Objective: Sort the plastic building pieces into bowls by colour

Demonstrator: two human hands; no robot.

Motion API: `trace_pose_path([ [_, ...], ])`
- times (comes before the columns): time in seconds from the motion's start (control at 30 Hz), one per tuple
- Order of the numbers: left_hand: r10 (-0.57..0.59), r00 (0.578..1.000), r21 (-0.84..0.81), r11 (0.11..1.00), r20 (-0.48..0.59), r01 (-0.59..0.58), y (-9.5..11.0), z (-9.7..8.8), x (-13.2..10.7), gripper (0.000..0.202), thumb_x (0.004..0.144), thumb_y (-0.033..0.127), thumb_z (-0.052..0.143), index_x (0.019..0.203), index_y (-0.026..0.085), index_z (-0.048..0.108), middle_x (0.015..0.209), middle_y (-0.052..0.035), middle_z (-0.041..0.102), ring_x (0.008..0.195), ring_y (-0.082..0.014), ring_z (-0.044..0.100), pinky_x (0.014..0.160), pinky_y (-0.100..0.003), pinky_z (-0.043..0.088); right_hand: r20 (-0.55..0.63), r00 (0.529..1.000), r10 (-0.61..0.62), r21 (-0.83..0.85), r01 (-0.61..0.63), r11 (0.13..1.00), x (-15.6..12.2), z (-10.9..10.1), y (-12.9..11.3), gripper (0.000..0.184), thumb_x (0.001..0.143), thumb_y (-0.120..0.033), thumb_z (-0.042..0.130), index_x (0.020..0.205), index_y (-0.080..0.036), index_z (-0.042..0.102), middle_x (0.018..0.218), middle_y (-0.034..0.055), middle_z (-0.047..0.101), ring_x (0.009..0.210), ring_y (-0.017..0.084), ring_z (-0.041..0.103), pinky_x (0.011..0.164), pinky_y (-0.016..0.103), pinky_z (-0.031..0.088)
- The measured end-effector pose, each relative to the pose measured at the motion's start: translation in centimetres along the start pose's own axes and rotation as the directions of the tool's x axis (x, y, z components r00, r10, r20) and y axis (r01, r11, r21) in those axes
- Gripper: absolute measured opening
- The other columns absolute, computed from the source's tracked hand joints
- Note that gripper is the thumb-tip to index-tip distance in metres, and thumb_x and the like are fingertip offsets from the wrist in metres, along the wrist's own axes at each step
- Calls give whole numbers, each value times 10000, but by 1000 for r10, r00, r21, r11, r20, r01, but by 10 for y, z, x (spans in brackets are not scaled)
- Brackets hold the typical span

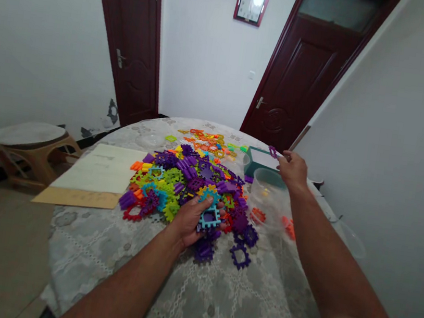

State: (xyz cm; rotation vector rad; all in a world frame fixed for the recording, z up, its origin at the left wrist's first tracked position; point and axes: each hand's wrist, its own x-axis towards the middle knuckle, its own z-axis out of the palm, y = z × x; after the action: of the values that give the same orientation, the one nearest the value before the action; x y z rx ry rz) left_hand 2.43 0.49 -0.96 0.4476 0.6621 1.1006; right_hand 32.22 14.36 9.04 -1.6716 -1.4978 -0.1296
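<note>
A heap of coloured plastic interlocking pieces (pixel 189 177) lies in the middle of a round table covered by a grey patterned cloth (pixel 192 298). My left hand (pixel 191 218) rests at the near edge of the heap, fingers closed on several joined pieces, a blue square one (pixel 210 218) in front. My right hand (pixel 293 169) is raised at the far right, pinching a small purple piece (pixel 273 151) above a clear plastic tub (pixel 269 198) that holds a few orange pieces.
A teal box (pixel 261 160) stands behind the tub. A white board on cardboard (pixel 95 171) overhangs the table's left side. A low stool (pixel 32 147) stands at the left by the wall. Two dark red doors and a wall clock are beyond.
</note>
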Motion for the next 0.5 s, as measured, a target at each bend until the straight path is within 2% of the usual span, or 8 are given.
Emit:
trace_pose_path([
  [0.07, -4, 1000, 5, 1000, 8, 4, 0, 0, 0, 177, 929, 221, 713, 1044, 140, 606, 909, -106, 761, 713, -199, 759, 687, -426, 682, 28, 1000, 5, 60, -7, 998, -15, 2, -13, 442, 902, -309, 547, 1233, -70, 715, 908, 125, 772, 714, 207, 690, 756, 357, 541],
  [0.13, 0, 1000, 9, 1000, 15, 0, 0, 0, 1, 165, 936, 225, 702, 1037, 138, 606, 923, -116, 761, 724, -204, 758, 678, -418, 678, 132, 988, -84, 173, 60, 983, -51, 0, -34, 354, 919, -336, 582, 1157, -138, 754, 939, 97, 775, 747, 209, 699, 791, 368, 553],
  [0.2, 11, 1000, 2, 1000, 28, -11, -1, -2, 2, 169, 931, 229, 707, 1041, 142, 612, 944, -117, 761, 738, -208, 758, 661, -398, 670, 269, 919, -288, 289, 208, 934, -98, -4, -57, 274, 950, -342, 599, 1105, -192, 767, 968, 76, 773, 829, 219, 706, 835, 378, 556],
  [0.27, 34, 998, -17, 999, 46, -34, -3, -3, 5, 175, 914, 227, 726, 1032, 142, 627, 903, -91, 751, 703, -191, 743, 623, -336, 647, 377, 784, -492, 410, 336, 848, -144, -8, -76, 219, 969, -291, 606, 1115, -231, 758, 1071, 75, 757, 966, 228, 700, 917, 394, 550],
  [0.33, 58, 997, -37, 998, 51, -56, -4, -5, 7, 167, 890, 216, 749, 989, 142, 636, 825, -50, 721, 630, -156, 705, 563, -264, 602, 414, 675, -611, 489, 402, 774, -180, -12, -86, 232, 954, -253, 646, 1170, -241, 731, 1210, 100, 708, 1097, 244, 671, 984, 419, 541],
  [0.4, 63, 997, -39, 997, 41, -61, -4, -5, 9, 162, 868, 200, 766, 937, 146, 630, 778, -22, 693, 587, -133, 673, 516, -222, 557, 435, 619, -654, 481, 454, 750, -200, -12, -89, 278, 926, -229, 692, 1202, -248, 715, 1298, 120, 655, 1181, 267, 633, 1025, 452, 527],
  [0.5, 54, 999, -8, 999, -3, -54, -2, -4, 8, 155, 859, 178, 764, 898, 158, 615, 764, -8, 684, 569, -122, 661, 485, -200, 527, 451, 586, -674, 452, 501, 738, -205, -10, -87, 248, 922, -199, 702, 1165, -244, 722, 1302, 123, 639, 1198, 275, 617, 1030, 459, 522],
])
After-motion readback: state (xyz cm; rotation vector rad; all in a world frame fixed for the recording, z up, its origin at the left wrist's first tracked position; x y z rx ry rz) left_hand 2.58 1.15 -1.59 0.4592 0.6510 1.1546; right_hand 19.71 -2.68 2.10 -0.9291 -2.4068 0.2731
